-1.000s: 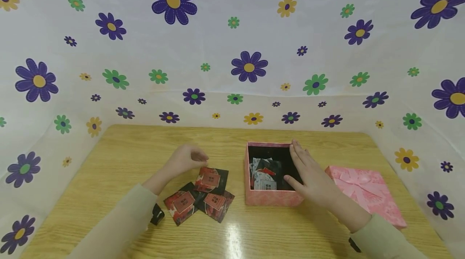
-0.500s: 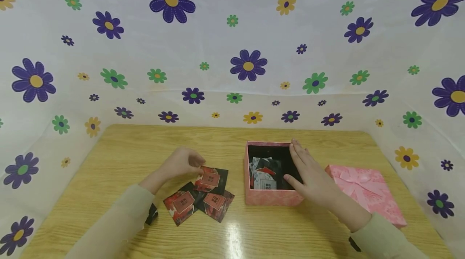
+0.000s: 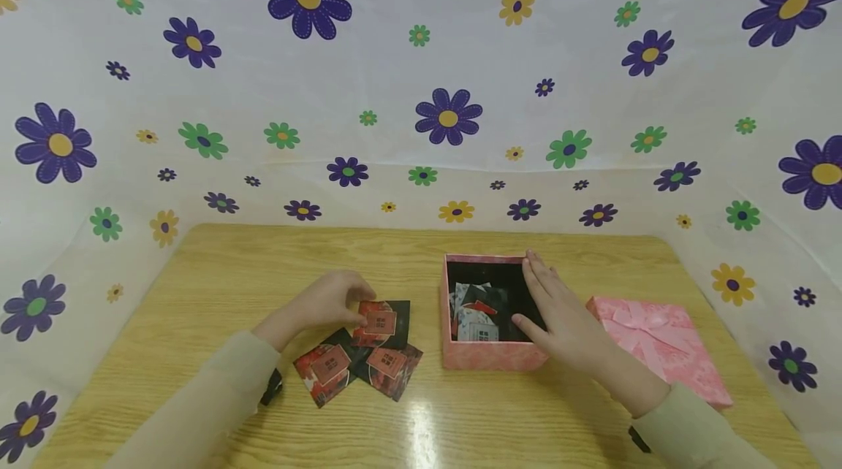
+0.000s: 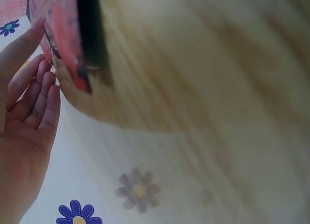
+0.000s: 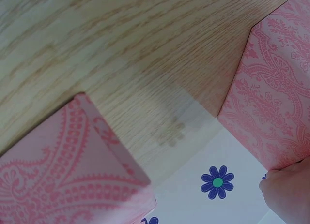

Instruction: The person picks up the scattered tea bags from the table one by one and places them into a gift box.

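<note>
My left hand [image 3: 334,302] pinches the left edge of a square red-and-black packet [image 3: 393,325]. In the left wrist view, the thumb lies on the packet's [image 4: 65,30] printed face, with the fingers behind it. It overlaps two similar packets, one on the left [image 3: 324,370] and one on the right [image 3: 393,372], lying on the table. My right hand [image 3: 559,315] rests along the right rim of a pink open box [image 3: 487,358], fingers straight and thumb over the inside. Several packets [image 3: 476,312], whitish and black, lie within the box's black interior.
A pink box lid [image 3: 651,348] with a bow lies right of the box, partly behind the right forearm. The wooden table [image 3: 263,257] is enclosed by a white flowered cloth [image 3: 368,74] at the back and sides.
My left hand has come down onto the top packet and taken its left edge, with the packet shifting slightly. My right hand stays on the box rim.
</note>
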